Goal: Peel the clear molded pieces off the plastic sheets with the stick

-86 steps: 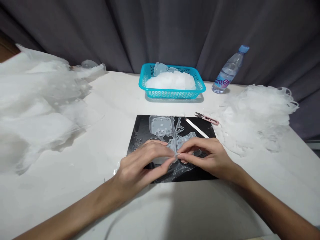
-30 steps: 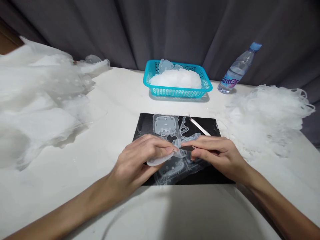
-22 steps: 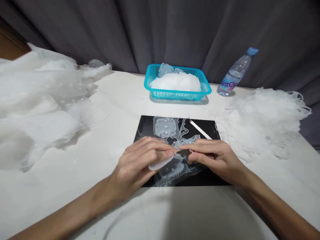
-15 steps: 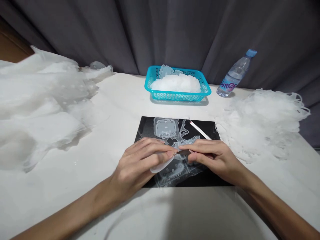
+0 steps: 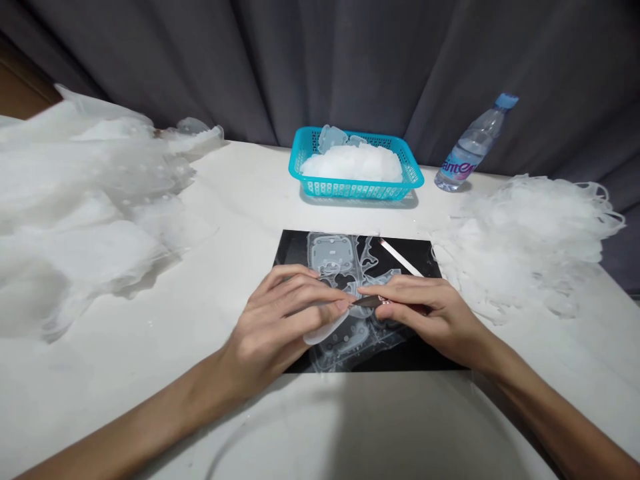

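A black mat (image 5: 295, 250) lies on the white table (image 5: 240, 200), and a translucent silicone sheet (image 5: 333, 257) with moulded pieces is spread over it. My left hand (image 5: 280, 320) is closed on a translucent silicone piece (image 5: 325, 329) at the sheet's near part. My right hand (image 5: 420, 310) is closed around small pink snips (image 5: 371, 301), whose dark blades point left and meet the piece at my left fingertips. A white stick (image 5: 400, 259) rests on the mat's far right corner.
A turquoise basket (image 5: 415, 179) heaped with white pieces stands at the back centre. A water bottle (image 5: 473, 147) stands to its right. A tangle of translucent trimmings (image 5: 525, 233) covers the right side. Piled translucent sheets (image 5: 75, 207) fill the left. Grey curtain (image 5: 350, 60) behind.
The pink snips lay on the mat's far right 2.9 s ago; now my right hand grips them. In the last second the blades stay at the piece; both hands barely shift.
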Demonstrator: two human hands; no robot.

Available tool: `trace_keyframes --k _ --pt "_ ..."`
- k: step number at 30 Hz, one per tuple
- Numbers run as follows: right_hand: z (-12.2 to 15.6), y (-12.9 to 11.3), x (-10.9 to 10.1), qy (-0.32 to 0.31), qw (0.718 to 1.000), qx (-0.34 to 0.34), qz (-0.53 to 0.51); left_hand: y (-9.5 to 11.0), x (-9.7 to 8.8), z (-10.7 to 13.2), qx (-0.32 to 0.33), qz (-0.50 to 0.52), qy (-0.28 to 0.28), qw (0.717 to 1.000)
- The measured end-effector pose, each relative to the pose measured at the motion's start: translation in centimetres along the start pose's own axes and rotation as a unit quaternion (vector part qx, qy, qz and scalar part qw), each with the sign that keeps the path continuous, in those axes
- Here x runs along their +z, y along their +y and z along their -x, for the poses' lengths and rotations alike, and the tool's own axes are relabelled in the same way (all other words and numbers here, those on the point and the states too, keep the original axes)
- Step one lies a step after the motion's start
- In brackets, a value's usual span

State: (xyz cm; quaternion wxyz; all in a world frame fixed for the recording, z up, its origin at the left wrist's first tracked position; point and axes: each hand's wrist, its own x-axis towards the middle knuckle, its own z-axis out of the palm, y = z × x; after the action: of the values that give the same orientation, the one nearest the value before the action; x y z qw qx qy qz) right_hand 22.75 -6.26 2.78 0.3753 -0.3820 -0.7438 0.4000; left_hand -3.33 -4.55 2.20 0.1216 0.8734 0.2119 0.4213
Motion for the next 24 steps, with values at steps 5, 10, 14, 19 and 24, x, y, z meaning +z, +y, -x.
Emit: trace_keyframes --k 5,10,14,19,24 --pt "0.03 -0.03 -0.06 -0.003 1.000 0.003 0.015 -0.04 -0.01 -0.10 0.005 0.000 0.001 1.000" --pt "0.13 0.12 -0.08 -0.008 1.000 -0.001 0.016 0.03 -0.04 -0.26 0.005 0.000 -0.002 1.000" --pt "0.12 0.16 -0.10 -0.007 1.000 -0.005 0.017 0.02 -0.02 -0.31 0.011 -0.004 0.001 1.000" --pt "0.19 0.23 -0.07 -0.010 0.999 0.001 0.033 -0.07 -0.01 -0.13 0.009 -0.017 0.000 1.000" --pt "0.38 0.36 0.00 -0.017 0.999 0.001 0.034 -0.08 -0.01 -0.09 0.008 -0.016 -0.001 1.000"
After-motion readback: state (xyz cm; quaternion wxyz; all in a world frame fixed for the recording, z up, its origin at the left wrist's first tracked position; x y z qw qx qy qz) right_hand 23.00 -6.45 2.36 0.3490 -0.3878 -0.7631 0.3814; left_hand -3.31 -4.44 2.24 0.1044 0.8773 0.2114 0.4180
